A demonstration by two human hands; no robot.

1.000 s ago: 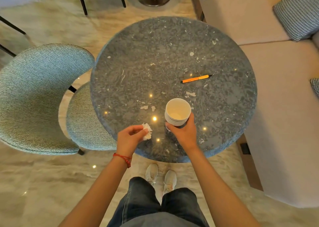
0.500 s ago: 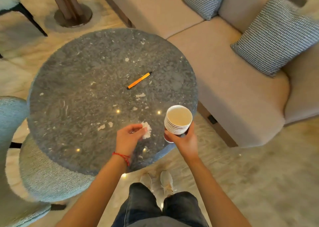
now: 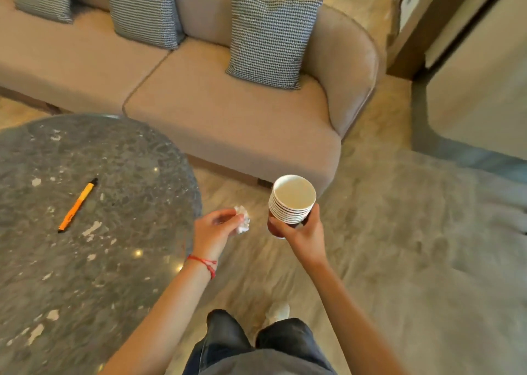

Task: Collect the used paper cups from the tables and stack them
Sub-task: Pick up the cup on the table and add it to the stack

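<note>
Head camera looks steeply down, close above both arms.

Orange pen on round table

Orange pen; grey speckled table.

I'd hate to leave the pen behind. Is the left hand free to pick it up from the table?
Probably not as things stand: the left hand already pinches a crumpled tissue, though nothing lies between it and the orange pen.
</note>
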